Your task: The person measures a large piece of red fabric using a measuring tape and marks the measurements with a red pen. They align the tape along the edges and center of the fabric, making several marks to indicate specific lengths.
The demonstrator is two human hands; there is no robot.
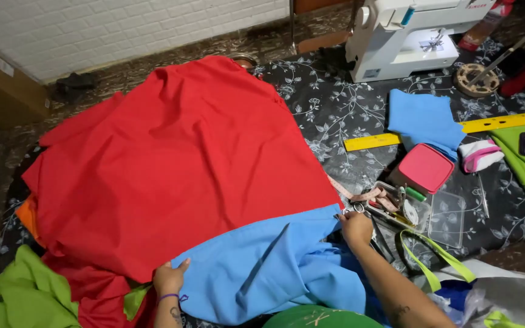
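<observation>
Head view | left hand (169, 277), right hand (356, 227) on blue cloth (268, 267) | pink box (425, 167)

Red cloth (177, 164) overlaps blue cloth (268, 267) on black floral tablecloth (335, 115).

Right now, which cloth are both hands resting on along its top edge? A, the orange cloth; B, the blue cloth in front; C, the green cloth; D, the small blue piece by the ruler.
B: the left hand and the right hand both sit on the edge of the blue cloth, where it meets the big red cloth.
</observation>
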